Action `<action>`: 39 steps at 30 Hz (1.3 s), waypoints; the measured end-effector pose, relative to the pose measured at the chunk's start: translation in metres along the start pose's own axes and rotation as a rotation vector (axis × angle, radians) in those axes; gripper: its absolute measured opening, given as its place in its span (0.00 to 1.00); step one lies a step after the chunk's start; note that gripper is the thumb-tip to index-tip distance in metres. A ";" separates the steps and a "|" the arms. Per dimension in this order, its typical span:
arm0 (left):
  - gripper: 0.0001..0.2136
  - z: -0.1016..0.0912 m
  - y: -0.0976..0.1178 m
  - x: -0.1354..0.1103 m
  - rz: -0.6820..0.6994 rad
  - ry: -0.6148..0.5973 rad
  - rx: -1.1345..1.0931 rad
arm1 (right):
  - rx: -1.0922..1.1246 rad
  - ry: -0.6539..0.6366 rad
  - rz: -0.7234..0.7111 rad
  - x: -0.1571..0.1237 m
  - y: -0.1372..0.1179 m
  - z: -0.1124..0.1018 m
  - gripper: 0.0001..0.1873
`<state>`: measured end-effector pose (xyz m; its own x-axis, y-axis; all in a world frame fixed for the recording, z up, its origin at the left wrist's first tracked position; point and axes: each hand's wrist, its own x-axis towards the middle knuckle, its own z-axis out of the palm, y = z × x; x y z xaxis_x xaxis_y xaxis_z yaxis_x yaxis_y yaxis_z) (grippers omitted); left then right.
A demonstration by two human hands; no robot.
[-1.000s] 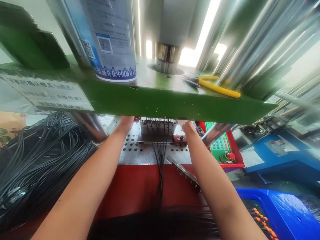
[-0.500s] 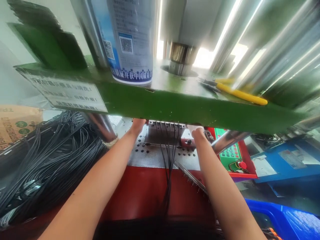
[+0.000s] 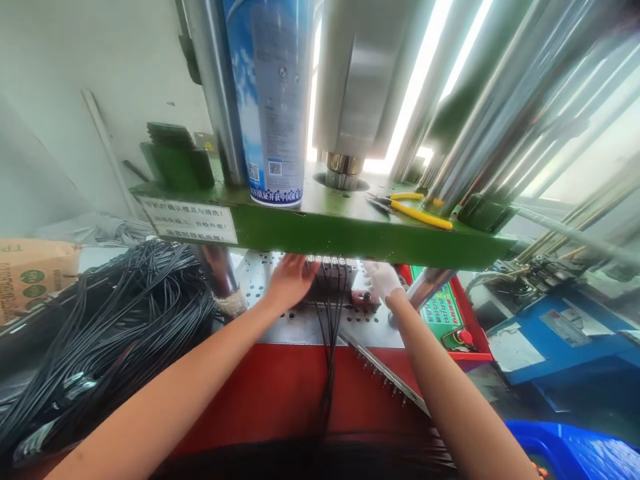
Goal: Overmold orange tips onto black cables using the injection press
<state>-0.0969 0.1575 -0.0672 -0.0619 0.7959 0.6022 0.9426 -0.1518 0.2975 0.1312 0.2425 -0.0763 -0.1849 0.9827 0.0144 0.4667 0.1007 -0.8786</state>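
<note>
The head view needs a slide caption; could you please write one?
Below a green plate, left hand and right hand flank a metal block trailing cables.

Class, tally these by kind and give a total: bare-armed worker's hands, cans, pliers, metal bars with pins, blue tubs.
Left hand and right hand: 2
Can: 1
Pliers: 1
Metal bar with pins: 1
Blue tub: 1
Total: 6

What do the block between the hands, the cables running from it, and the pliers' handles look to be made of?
Block: probably machined metal, greyish with square edges; the exact metal can't be told.
Cables: likely rubber or plastic jacketing, black and smooth, bending in loose curves; the core is hidden.
Pliers' handles: apparently plastic or rubber, evenly yellow, unlike the dark jaws.
</note>
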 end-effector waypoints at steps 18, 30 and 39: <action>0.17 0.020 0.081 0.000 0.236 -0.313 0.280 | -0.377 -0.191 -0.002 -0.121 0.045 0.008 0.15; 0.15 0.058 0.090 0.012 -0.018 -0.344 0.402 | -0.411 -0.250 -0.057 -0.122 0.047 0.007 0.17; 0.14 0.042 0.084 0.004 -0.040 -0.314 0.476 | -0.388 -0.260 -0.064 -0.123 0.047 0.007 0.16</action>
<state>-0.0041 0.1722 -0.0706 -0.0687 0.9425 0.3270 0.9900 0.1049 -0.0945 0.1699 0.1252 -0.1227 -0.4111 0.9060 -0.1009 0.7272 0.2592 -0.6356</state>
